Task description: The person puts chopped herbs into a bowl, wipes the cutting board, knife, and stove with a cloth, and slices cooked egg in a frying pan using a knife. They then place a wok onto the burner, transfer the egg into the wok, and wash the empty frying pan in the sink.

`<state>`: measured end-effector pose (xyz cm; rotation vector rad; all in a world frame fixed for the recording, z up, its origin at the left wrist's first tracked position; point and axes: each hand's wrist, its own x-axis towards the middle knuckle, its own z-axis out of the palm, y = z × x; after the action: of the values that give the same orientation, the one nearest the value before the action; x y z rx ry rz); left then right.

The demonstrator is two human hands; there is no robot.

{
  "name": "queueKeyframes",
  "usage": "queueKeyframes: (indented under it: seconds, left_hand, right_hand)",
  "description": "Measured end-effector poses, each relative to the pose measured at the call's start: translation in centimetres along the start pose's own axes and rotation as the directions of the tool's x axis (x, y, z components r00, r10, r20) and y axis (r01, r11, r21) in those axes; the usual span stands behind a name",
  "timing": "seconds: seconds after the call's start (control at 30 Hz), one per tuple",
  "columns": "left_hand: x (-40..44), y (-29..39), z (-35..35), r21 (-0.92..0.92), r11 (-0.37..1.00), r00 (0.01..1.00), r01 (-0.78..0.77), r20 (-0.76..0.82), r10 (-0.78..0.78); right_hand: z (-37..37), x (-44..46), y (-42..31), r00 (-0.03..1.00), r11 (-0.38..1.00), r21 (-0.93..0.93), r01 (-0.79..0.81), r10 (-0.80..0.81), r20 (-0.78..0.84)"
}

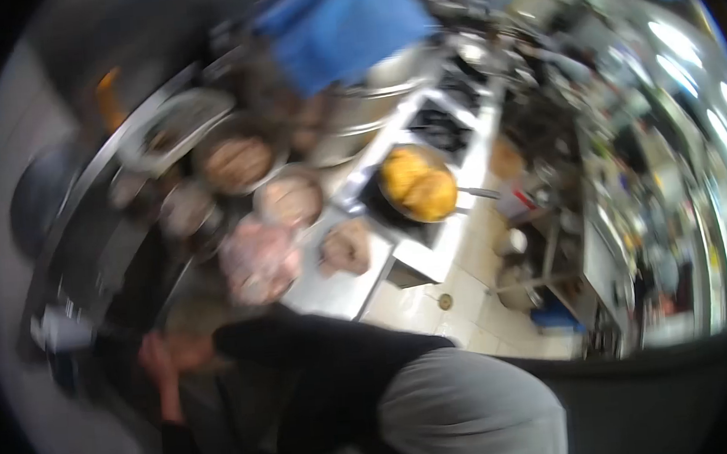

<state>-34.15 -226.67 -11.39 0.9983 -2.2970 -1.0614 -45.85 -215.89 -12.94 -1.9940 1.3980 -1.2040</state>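
Both hands are at the lower left, close together over a dark area beside the counter, and motion smears them. My left hand (162, 365) reaches up from a dark sleeve at the bottom. My right hand (193, 351) comes in from the right out of another dark sleeve and meets or overlaps it. Their fingers are too blurred to make out, and whether they hold anything does not show. Nearest above them lies a pale pink mass (260, 259), perhaps raw meat in a bag. A small whitish object (63, 330) is to their left.
Bowls of food (238, 158) and a glass dish (173, 132) line the counter (326, 290). A pan with yellow food (418, 183) sits on the stove, its handle pointing right. Large pots (345, 140) stand behind under a blue cloth (341, 26). A metal table (589, 253) is at right.
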Motion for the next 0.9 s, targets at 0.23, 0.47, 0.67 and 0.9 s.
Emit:
queueKeyframes:
  seconds: [0.23,0.47,0.67,0.9]
  left_hand:
    - [1.1,0.9,-3.1,-0.112,0.994,0.992,-0.005,0.126,0.020]
    - [14.1,-0.8,-5.2,-0.510,0.595,0.755,0.621,0.186,-0.629]
    - [15.9,-1.6,-3.5,0.481,0.872,0.996,0.084,-0.050,-0.069]
    - [-0.3,3.3,-3.5,-0.514,0.663,0.835,0.544,0.253,-0.489]
  right_hand:
    - [-8.0,-7.8,-4.6,0.621,0.239,0.575,-0.782,0.370,0.691]
    - [-8.6,-12.5,-8.6,0.385,0.376,0.163,-0.912,0.649,0.657]
    - [-11.4,-14.9,-9.4,0.514,0.364,0.365,-0.857,0.660,0.548]
    - [-12.3,-16.7,-12.5,0.535,0.364,0.451,-0.815,0.771,0.345]
